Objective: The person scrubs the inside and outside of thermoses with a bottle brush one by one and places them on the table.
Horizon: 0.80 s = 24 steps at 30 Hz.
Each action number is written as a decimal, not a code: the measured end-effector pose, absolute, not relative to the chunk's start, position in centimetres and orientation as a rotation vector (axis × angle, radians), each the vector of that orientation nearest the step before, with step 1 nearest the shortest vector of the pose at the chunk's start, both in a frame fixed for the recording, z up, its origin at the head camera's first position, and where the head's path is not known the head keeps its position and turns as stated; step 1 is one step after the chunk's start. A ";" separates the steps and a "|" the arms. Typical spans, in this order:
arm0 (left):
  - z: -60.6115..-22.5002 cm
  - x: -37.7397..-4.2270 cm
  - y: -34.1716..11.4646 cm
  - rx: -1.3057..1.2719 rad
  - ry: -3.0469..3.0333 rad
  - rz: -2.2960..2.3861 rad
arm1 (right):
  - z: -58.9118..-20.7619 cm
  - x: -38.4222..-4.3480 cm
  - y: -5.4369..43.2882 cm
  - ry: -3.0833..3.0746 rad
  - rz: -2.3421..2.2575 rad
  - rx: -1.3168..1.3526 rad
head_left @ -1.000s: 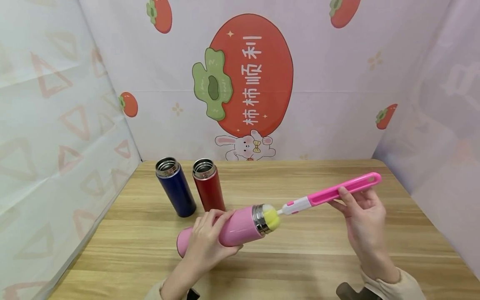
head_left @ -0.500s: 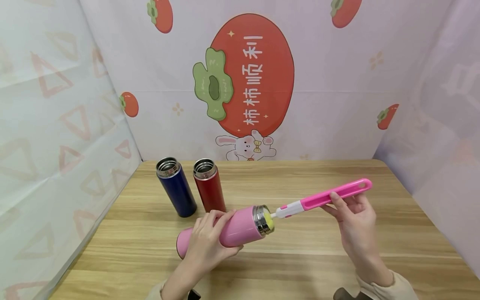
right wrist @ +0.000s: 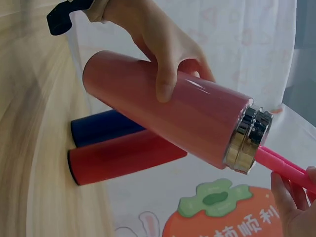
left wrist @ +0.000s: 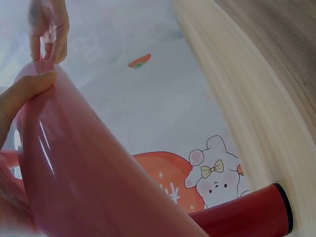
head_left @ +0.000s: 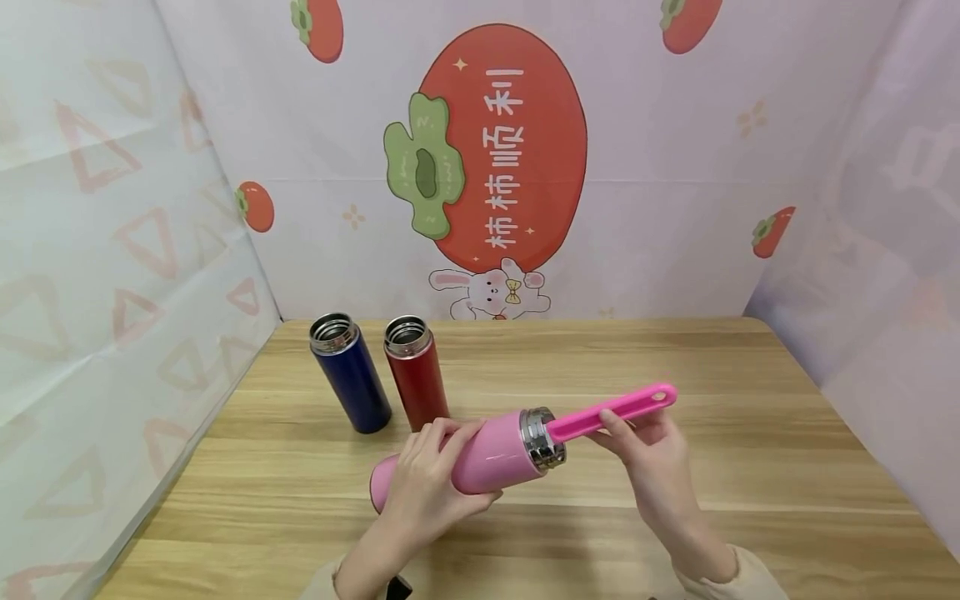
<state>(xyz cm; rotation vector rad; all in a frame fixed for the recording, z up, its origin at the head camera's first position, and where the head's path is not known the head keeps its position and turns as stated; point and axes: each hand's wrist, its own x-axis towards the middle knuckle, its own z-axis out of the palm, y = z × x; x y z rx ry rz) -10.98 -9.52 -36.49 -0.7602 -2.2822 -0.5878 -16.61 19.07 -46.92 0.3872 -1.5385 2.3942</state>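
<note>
A pink thermos bottle [head_left: 495,457] lies tilted in the air above the table, its steel mouth facing right. My left hand [head_left: 426,479] grips it round the middle; the right wrist view shows the left thumb [right wrist: 167,84] pressed along its side. My right hand [head_left: 651,467] pinches the bright pink handle of a bottle brush [head_left: 611,414] between thumb and fingers. The sponge head and white neck of the brush are hidden inside the bottle, and the handle's front end is at the mouth. In the left wrist view the bottle [left wrist: 94,163] covers most of the brush.
Behind the left hand stand a blue thermos bottle [head_left: 351,379] and a red thermos bottle [head_left: 417,379], both without lids. The wooden table [head_left: 750,467] ends at a printed cloth backdrop [head_left: 660,208], with cloth walls at both sides.
My right hand has moved left and down, pushing the brush in; its yellow sponge and white neck have gone from sight. The pink bottle and left hand have shifted slightly right.
</note>
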 end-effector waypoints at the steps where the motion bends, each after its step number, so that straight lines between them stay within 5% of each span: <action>1: -36.5 -11.0 -9.5 -0.757 -2.283 -0.590 | -47.5 -16.7 18.8 -1.562 2.392 0.351; 16: -36.8 -11.0 -9.4 -0.759 -2.282 -0.592 | -47.7 -17.2 20.0 -1.484 2.420 0.369; 24: -37.0 -11.0 -9.6 -0.752 -2.296 -0.592 | -38.4 -13.4 18.7 -1.288 2.434 0.508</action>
